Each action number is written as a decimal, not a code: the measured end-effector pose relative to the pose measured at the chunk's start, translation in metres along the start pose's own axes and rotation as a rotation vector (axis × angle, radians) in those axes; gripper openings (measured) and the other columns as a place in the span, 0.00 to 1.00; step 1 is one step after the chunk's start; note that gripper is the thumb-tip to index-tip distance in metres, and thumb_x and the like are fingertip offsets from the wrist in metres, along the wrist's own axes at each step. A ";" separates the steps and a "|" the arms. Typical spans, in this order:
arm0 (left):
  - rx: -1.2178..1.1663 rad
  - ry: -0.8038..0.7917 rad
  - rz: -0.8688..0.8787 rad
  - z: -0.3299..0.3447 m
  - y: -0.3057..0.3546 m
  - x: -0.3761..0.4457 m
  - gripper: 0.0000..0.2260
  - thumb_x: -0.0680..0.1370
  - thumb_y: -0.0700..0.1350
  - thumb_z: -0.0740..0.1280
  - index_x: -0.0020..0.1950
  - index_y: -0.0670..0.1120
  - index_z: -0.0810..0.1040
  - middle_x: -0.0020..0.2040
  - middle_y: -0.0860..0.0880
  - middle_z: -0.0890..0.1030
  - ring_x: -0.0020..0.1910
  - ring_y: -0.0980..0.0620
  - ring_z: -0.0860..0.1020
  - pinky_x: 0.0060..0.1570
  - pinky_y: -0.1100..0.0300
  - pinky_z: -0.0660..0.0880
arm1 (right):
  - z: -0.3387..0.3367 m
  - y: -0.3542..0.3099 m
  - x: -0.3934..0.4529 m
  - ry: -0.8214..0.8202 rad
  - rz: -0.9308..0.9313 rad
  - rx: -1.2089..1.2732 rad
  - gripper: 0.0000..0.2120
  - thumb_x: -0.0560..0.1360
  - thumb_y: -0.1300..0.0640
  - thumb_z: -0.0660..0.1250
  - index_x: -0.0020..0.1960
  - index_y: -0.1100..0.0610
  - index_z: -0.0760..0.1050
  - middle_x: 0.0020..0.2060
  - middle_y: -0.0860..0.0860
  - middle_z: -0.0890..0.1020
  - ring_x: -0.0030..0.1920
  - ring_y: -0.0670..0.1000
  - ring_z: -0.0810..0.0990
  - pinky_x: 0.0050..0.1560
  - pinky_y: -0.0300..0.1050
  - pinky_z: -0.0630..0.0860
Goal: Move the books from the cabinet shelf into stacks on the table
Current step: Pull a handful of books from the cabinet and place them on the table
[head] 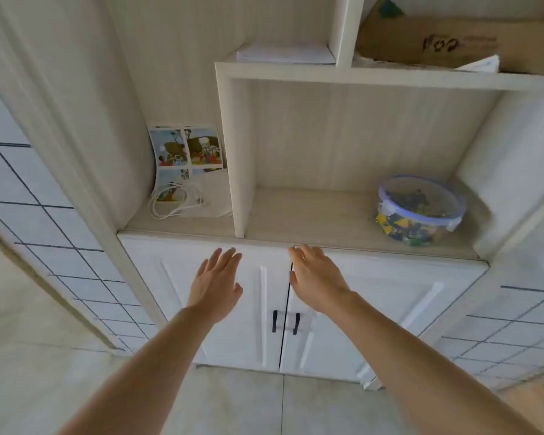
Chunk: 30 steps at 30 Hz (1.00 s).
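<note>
Both hands — left hand [215, 277], right hand [314, 277] — reach toward the shelf [311, 215], fingers straight, grasping nothing; a tub [420, 210] sits far right.

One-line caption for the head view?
Both hands, left and right, reach open toward the cabinet shelf.
</note>
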<state>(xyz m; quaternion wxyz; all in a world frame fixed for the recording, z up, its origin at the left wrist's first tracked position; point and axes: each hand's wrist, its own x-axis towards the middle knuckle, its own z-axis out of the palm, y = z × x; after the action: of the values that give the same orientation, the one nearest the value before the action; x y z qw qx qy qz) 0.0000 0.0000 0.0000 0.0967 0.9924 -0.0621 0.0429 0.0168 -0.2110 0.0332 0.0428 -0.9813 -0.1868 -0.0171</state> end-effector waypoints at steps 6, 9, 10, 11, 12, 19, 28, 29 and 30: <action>-0.022 -0.030 -0.093 0.028 -0.001 0.047 0.34 0.79 0.45 0.63 0.79 0.52 0.48 0.80 0.53 0.47 0.79 0.46 0.43 0.77 0.46 0.45 | 0.029 0.021 0.051 -0.068 -0.102 -0.057 0.28 0.76 0.60 0.60 0.74 0.63 0.58 0.67 0.56 0.68 0.63 0.61 0.67 0.60 0.51 0.69; -0.032 -0.024 -0.117 0.037 -0.006 0.046 0.38 0.77 0.43 0.64 0.79 0.56 0.44 0.80 0.56 0.43 0.79 0.47 0.40 0.76 0.43 0.44 | 0.030 0.022 0.052 -0.042 -0.115 -0.048 0.26 0.73 0.63 0.60 0.70 0.63 0.63 0.64 0.55 0.68 0.61 0.60 0.67 0.58 0.50 0.70; -0.050 -0.026 -0.130 0.039 -0.006 0.046 0.39 0.76 0.41 0.64 0.79 0.57 0.43 0.80 0.57 0.41 0.78 0.48 0.38 0.76 0.43 0.44 | 0.031 0.024 0.053 -0.043 -0.120 -0.031 0.26 0.72 0.63 0.61 0.70 0.64 0.64 0.64 0.55 0.68 0.61 0.60 0.67 0.59 0.49 0.70; -0.068 -0.020 -0.146 0.041 -0.005 0.046 0.41 0.75 0.41 0.64 0.78 0.58 0.42 0.80 0.57 0.40 0.78 0.49 0.38 0.76 0.43 0.43 | 0.031 0.024 0.053 -0.042 -0.126 -0.014 0.27 0.71 0.63 0.61 0.70 0.64 0.64 0.65 0.55 0.68 0.63 0.60 0.66 0.62 0.49 0.69; -0.075 -0.019 -0.158 0.042 -0.003 0.045 0.41 0.75 0.41 0.64 0.78 0.59 0.42 0.79 0.57 0.40 0.78 0.49 0.37 0.76 0.44 0.43 | 0.031 0.024 0.052 -0.041 -0.124 0.011 0.28 0.71 0.63 0.61 0.71 0.64 0.63 0.66 0.56 0.67 0.65 0.60 0.64 0.65 0.48 0.67; 0.036 -0.015 -0.159 0.038 -0.002 0.033 0.37 0.74 0.44 0.64 0.78 0.56 0.48 0.80 0.54 0.47 0.79 0.47 0.43 0.76 0.43 0.44 | 0.024 0.007 0.042 -0.142 -0.096 0.073 0.23 0.73 0.59 0.60 0.66 0.67 0.68 0.68 0.59 0.70 0.77 0.57 0.53 0.76 0.46 0.50; 0.140 -0.025 -0.041 0.037 -0.019 -0.004 0.36 0.70 0.47 0.69 0.76 0.54 0.57 0.77 0.51 0.58 0.78 0.44 0.52 0.75 0.39 0.53 | 0.018 -0.005 0.046 -0.447 0.107 0.501 0.16 0.81 0.47 0.51 0.45 0.56 0.71 0.42 0.55 0.78 0.44 0.57 0.77 0.41 0.47 0.70; 0.134 -0.029 -0.032 0.037 -0.020 -0.007 0.36 0.71 0.47 0.69 0.76 0.54 0.56 0.78 0.52 0.57 0.78 0.45 0.50 0.75 0.40 0.51 | 0.023 -0.008 0.042 -0.483 0.103 0.516 0.18 0.82 0.47 0.50 0.40 0.55 0.68 0.38 0.54 0.76 0.40 0.56 0.76 0.39 0.47 0.69; 0.123 -0.023 -0.022 0.037 -0.021 -0.011 0.36 0.71 0.47 0.68 0.76 0.54 0.56 0.78 0.52 0.57 0.79 0.45 0.49 0.76 0.41 0.48 | 0.026 -0.009 0.037 -0.491 0.107 0.532 0.19 0.82 0.47 0.50 0.37 0.54 0.66 0.35 0.53 0.74 0.37 0.55 0.75 0.36 0.46 0.68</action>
<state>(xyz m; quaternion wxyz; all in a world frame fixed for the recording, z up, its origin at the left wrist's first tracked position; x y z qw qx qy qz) -0.0057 0.0149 -0.0416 0.0355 0.9975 -0.0496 0.0344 0.0486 -0.1870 0.0093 0.2514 -0.9190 -0.1376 0.2707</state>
